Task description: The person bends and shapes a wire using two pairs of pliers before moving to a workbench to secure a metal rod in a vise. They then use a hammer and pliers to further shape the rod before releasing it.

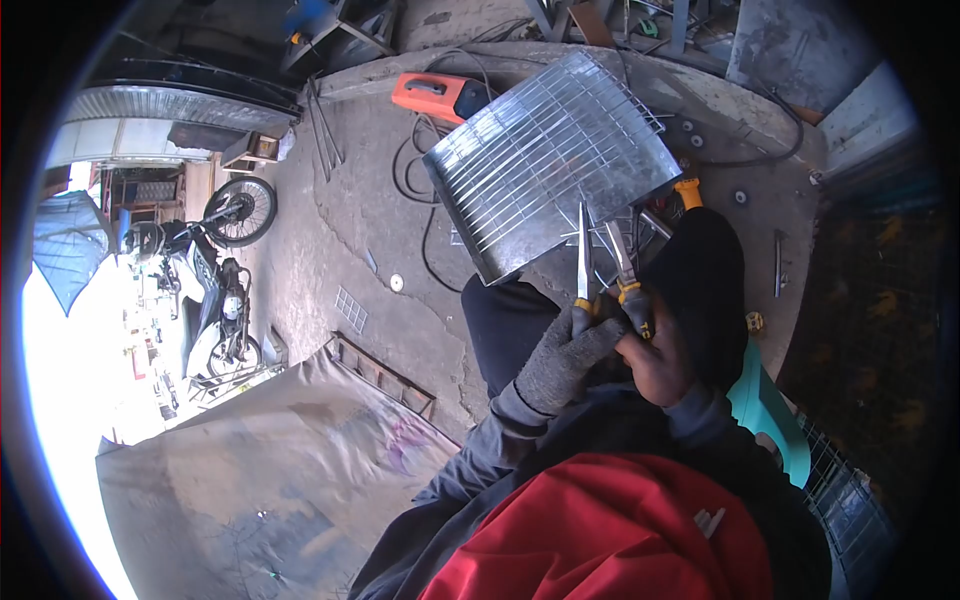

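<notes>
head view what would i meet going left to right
motorbike → mesh piece → orange machine → left hand → right hand → rod

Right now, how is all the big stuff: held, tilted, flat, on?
Left hand: gloved, closed on a tool
Right hand: bare, closed on another tool
Tray: tilted
Orange machine: on the floor; can't tell whether switched on
Mesh piece: lying flat
Motorbike: parked
Cloth: creased, stained
</notes>
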Tool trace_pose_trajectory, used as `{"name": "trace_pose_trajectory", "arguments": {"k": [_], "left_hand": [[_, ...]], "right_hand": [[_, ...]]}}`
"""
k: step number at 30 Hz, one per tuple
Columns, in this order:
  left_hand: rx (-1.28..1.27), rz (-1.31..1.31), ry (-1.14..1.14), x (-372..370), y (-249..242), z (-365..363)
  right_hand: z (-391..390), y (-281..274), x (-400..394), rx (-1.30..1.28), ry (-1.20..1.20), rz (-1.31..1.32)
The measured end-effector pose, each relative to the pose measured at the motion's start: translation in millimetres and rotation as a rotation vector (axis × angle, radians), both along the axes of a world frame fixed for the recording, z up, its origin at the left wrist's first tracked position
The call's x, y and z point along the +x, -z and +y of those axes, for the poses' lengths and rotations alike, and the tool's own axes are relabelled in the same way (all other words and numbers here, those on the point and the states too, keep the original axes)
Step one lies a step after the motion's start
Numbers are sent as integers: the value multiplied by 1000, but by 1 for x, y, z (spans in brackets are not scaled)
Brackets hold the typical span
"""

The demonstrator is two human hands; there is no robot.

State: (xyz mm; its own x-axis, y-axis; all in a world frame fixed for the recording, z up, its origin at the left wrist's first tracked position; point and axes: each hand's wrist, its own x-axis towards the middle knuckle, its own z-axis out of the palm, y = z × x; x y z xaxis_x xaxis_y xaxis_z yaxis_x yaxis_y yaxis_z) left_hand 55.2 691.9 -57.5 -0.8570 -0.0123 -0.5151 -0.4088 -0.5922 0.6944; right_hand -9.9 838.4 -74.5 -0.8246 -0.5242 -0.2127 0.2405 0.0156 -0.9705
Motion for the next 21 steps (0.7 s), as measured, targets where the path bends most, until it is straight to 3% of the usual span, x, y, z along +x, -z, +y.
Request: {"name": "trace_pose_trajectory", "arguments": {"k": [5, 7, 14, 17, 19, 21], "left_hand": [[31, -70, 71, -3, -14, -1], [110, -36, -26, -1, -14, 4], [146, -3, 28, 7, 7, -1], [196, -33, -51, 13, 7, 1], [269, -84, -64, 18, 8, 1], [286, -78, -80, 17, 6, 7]], "right_hand": [[-1, 6, 2, -67, -32, -83], [4, 10, -1, -50, -103, -8], [11, 11, -1, -55, -116, -67], [14, 9, -5, 70, -95, 101], [17, 9, -7, 333, -72, 393], [17, 4, -7, 368, -58, 464]]}}
